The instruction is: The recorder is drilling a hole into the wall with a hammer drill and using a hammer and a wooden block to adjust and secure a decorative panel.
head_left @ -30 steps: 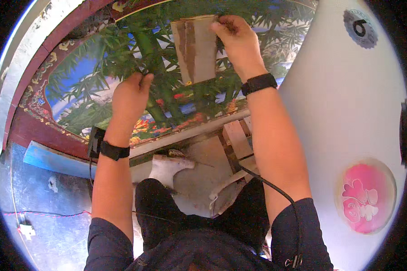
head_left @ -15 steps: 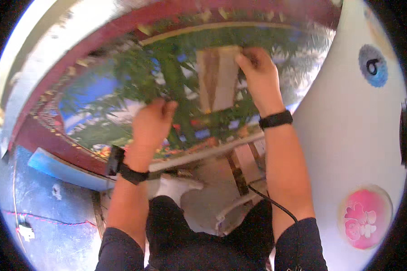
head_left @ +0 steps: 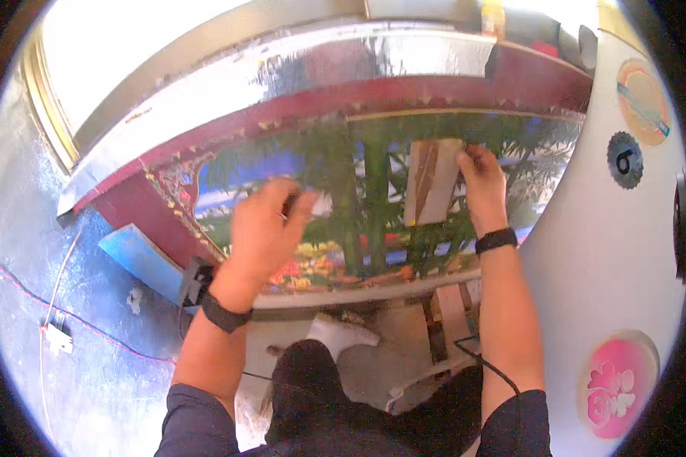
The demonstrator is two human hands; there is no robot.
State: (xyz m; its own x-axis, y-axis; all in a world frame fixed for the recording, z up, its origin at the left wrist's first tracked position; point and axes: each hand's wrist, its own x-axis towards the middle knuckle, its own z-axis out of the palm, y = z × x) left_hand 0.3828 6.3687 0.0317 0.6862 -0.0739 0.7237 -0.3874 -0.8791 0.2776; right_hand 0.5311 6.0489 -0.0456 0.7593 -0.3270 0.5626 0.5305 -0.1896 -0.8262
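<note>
A flat rectangular piece [head_left: 419, 183], off-white with a brown lengthwise strip, lies over a printed bamboo-pattern surface [head_left: 370, 190]. My right hand [head_left: 486, 183] is closed at the piece's upper right corner, thumb and fingers pinched on its edge. To the left, my left hand [head_left: 263, 228] hovers over the printed surface, apart from the piece. Its fingers are curled toward the thumb and slightly blurred. Whatever they may hold is too small or too smeared to name.
A maroon border [head_left: 297, 103] and a shiny silvery strip [head_left: 434, 55] run along the far side. On the right stands a large white surface [head_left: 579, 266] with round stickers. A blue board [head_left: 141, 263] leans at left, near a cable [head_left: 91, 331]. My knees are below the near edge.
The view has tilted up and shifted, so the far silvery edge now shows. My left hand's fingers have loosened from a tighter curl. My right hand is still at the piece's corner.
</note>
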